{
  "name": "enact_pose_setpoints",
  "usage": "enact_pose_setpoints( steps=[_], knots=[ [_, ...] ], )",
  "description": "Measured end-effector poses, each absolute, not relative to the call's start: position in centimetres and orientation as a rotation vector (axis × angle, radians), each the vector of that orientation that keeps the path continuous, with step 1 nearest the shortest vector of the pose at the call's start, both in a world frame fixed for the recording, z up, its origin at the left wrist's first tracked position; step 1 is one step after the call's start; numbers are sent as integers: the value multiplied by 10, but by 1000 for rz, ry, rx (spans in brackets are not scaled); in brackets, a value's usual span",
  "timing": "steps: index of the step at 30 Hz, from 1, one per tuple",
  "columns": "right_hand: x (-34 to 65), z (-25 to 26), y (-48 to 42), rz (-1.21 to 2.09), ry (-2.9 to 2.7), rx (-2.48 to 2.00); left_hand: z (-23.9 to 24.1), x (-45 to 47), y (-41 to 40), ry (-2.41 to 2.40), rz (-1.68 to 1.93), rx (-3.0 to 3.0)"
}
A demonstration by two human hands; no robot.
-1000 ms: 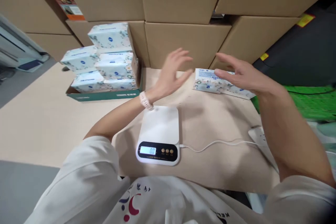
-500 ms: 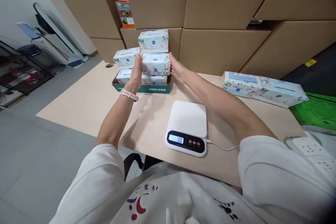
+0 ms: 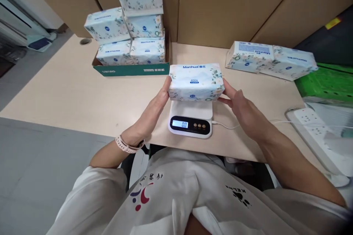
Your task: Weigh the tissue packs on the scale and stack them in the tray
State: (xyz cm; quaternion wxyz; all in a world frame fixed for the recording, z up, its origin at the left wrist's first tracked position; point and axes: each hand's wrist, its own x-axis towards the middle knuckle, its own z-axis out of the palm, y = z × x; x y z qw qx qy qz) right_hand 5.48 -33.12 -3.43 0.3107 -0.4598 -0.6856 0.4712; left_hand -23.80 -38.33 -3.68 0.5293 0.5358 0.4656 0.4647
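Observation:
Between both palms I hold a pack of tissues (image 3: 195, 80), white and pale blue with a flower print. My left hand (image 3: 150, 115) presses its left end, and my right hand (image 3: 241, 108) grips the right end. The pack is over the back part of a white digital scale (image 3: 190, 109), whose lit display reads 0.0. Whether it touches the plate I cannot tell. Farther back on the left, several similar tissue packs (image 3: 147, 49) are stacked in and above a low green carton (image 3: 129, 70).
Two more tissue packs (image 3: 289, 62) lie end to end at the back right. Cardboard boxes (image 3: 234, 7) wall off the table's (image 3: 68, 95) far side. A white power strip (image 3: 317, 128) and a green crate (image 3: 328, 82) are on the right. A white cable (image 3: 226, 126) runs from the scale.
Both hands have brought one tissue pack from the stack at the left toward me and right, over the scale. The view has tilted down. The display still reads 0.0.

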Motion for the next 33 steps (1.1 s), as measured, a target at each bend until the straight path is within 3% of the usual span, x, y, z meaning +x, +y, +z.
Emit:
enact_pose_setpoints(
  steps=[6, 13, 23, 33],
  knots=[
    [54, -79, -343, 1252, -1705, -1183, -62, -237, -378, 1136, 1099, 1325],
    [44, -105, -354, 884, -1449, -1225, -74, -234, -388, 1260, 1220, 1116],
    [38, -108, -352, 998, -1548, -1202, -64, -255, -388, 1232, 1078, 1071],
    [35, -109, -322, 1007, -1483, -1057, -54, -298, -266, 1093, 1211, 1409]
  ],
)
